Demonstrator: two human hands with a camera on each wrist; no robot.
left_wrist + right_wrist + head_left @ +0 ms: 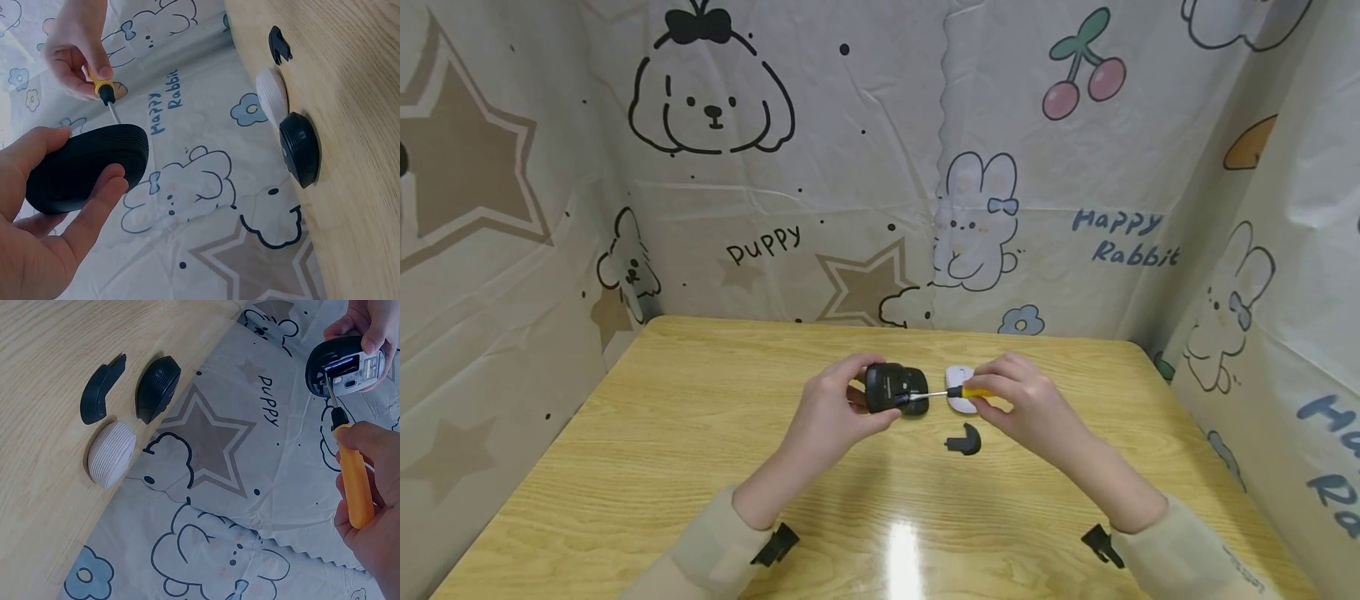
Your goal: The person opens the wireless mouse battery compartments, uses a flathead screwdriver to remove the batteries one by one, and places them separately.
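Observation:
My left hand (pixel 848 402) grips a black computer mouse (pixel 891 385) lifted off the wooden table (pixel 700 450), its underside turned toward the right hand. In the right wrist view the underside (pixel 347 365) shows an open compartment. My right hand (pixel 1003 390) holds a yellow-handled screwdriver (pixel 976 392) whose metal tip sits in that underside. The left wrist view shows the ribbed black shell (pixel 87 165) between thumb and fingers, with the screwdriver (pixel 103 89) coming in from behind it.
On the table beyond the hands lie a white ribbed mouse (pixel 112 453), a second black mouse (pixel 159 387) and a curved black cover piece (pixel 964 439). Printed cartoon sheets (pixel 850 167) wall the table at the back and both sides.

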